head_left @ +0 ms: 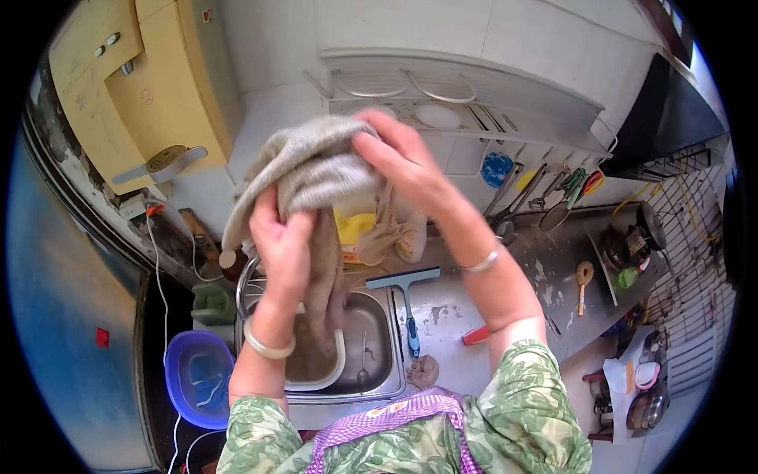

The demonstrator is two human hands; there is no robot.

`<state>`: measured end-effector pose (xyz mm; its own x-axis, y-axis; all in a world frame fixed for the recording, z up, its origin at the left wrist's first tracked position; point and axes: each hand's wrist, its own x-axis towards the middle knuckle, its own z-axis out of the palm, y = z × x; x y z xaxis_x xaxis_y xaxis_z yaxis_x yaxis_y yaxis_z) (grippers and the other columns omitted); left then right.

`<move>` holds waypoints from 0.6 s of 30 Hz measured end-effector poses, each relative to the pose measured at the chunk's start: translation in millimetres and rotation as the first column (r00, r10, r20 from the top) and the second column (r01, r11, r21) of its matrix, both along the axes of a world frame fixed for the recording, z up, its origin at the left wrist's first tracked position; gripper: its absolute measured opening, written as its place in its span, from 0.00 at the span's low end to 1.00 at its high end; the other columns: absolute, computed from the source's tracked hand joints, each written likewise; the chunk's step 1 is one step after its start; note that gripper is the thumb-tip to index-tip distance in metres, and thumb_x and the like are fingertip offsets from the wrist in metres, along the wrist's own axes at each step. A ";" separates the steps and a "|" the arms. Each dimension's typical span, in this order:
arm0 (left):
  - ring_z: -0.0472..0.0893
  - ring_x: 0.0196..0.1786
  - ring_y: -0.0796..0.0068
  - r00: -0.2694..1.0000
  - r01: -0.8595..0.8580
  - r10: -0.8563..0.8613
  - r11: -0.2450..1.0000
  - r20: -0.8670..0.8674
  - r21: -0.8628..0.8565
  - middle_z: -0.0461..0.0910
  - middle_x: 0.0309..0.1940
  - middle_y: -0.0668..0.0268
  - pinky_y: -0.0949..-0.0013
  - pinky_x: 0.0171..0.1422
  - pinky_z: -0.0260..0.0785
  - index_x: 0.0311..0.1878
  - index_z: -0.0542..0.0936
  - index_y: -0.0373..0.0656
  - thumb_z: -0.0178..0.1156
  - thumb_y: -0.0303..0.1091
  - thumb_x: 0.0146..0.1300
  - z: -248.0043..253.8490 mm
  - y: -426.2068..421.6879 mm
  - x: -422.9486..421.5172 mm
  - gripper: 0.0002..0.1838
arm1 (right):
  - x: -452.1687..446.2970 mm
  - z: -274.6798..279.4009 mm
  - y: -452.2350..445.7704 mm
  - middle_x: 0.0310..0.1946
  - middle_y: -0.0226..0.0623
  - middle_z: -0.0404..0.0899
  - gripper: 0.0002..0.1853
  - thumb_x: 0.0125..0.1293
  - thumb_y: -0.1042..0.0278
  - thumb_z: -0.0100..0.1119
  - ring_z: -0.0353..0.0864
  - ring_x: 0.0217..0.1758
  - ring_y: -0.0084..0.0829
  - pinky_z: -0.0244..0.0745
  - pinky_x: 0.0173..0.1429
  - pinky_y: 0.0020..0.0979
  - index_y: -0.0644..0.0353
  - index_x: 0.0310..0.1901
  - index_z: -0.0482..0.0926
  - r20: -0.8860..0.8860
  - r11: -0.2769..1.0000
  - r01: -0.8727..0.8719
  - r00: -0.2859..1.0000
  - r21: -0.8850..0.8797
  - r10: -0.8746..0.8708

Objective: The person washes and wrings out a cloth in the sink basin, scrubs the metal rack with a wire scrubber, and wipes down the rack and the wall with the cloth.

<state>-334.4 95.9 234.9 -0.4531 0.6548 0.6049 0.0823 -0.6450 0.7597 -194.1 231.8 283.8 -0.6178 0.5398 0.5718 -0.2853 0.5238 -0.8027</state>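
A greyish, damp-looking cloth (320, 170) is held up in front of me, above the sink (391, 340). My left hand (284, 245) grips its lower left part, fingers wrapped into the folds. Higher up and to the right, my right hand (395, 154) pinches the cloth's upper right edge and is slightly blurred. One end of the cloth hangs down toward a white basin (339, 363) of murky water standing in the sink. A spoon (363, 371) lies in the sink beside the basin.
Right of the sink lie a blue squeegee (409, 316), a crumpled rag (423, 371) and a red object (475, 336). A blue tub (197, 379) is at the left. Utensils (545, 186) hang under a wall rack (474, 118). A yellow water purifier (150, 87) is mounted upper left.
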 end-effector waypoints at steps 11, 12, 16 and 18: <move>0.78 0.59 0.67 0.742 0.580 -0.500 0.813 0.448 -0.052 0.77 0.58 0.61 0.63 0.67 0.70 0.66 0.69 0.38 0.62 0.38 0.67 14.3 -5.4 36.0 0.27 | 77.8 -65.4 -34.5 0.70 0.42 0.66 0.43 0.62 0.51 0.62 0.67 0.72 0.31 0.60 0.76 0.34 0.68 0.73 0.59 -0.097 0.618 -0.372 0.897 -0.693 0.431; 0.80 0.55 0.68 0.790 0.533 -0.445 0.839 0.423 -0.112 0.79 0.56 0.60 0.64 0.63 0.72 0.65 0.70 0.37 0.61 0.35 0.67 15.9 2.9 26.8 0.25 | 87.6 -66.5 -34.0 0.70 0.43 0.67 0.43 0.61 0.53 0.62 0.67 0.71 0.31 0.60 0.76 0.34 0.68 0.73 0.59 -0.107 0.619 -0.383 0.894 -0.685 0.435; 0.83 0.42 0.76 0.981 0.196 -0.182 0.877 0.073 -0.439 0.84 0.42 0.62 0.72 0.48 0.77 0.52 0.79 0.31 0.60 0.29 0.63 35.0 42.8 -14.2 0.16 | 135.6 -19.9 3.6 0.59 0.36 0.74 0.36 0.54 0.61 0.73 0.75 0.58 0.27 0.73 0.63 0.31 0.55 0.64 0.68 0.173 0.960 0.034 0.985 -0.276 0.015; 0.83 0.37 0.75 0.977 -0.020 -0.066 0.919 -0.203 -0.393 0.85 0.35 0.62 0.71 0.44 0.75 0.45 0.82 0.31 0.71 0.33 0.54 43.3 74.8 -36.9 0.19 | 150.4 15.8 41.4 0.45 0.32 0.83 0.25 0.57 0.67 0.71 0.80 0.48 0.24 0.76 0.55 0.27 0.60 0.56 0.75 0.254 0.963 0.266 0.929 0.050 -0.270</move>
